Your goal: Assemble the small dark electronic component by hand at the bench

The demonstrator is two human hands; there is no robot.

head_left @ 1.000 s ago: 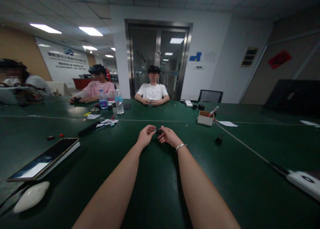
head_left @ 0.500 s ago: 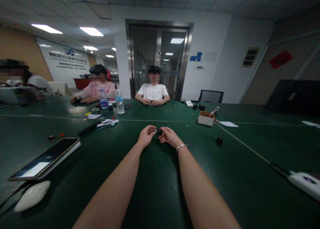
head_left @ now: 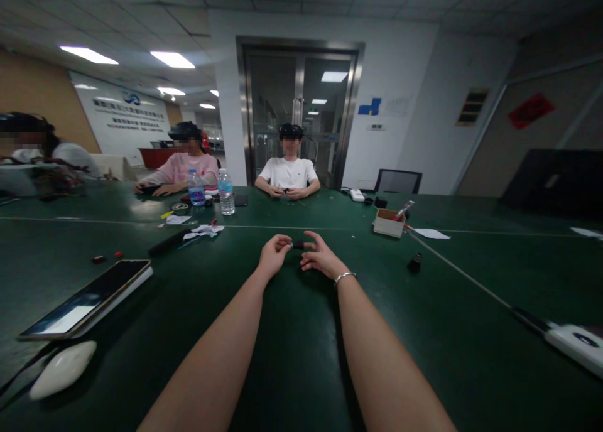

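Note:
Between thumb and fingers, my left hand (head_left: 274,255) pinches the pale end of a small black cylindrical piece (head_left: 298,245), too small to name exactly. The piece points right, over the green table (head_left: 301,331). My right hand (head_left: 321,257), with a silver bracelet (head_left: 345,277) at its wrist, has its fingers spread around the piece's dark end. Whether a right fingertip touches it I cannot tell. Farther right stands another small black part (head_left: 414,263) with a narrower top.
To the left lie a phone (head_left: 89,300) on a white box and a white mouse (head_left: 63,370). Ahead are water bottles (head_left: 227,196), paper scraps (head_left: 203,232) and a small cardboard box (head_left: 388,225). A white power strip (head_left: 575,344) lies right. Across the table sits a person (head_left: 289,171).
My right hand's fingers have opened off the black piece, leaving more of it in view. My left hand keeps its pinch, shifted slightly left.

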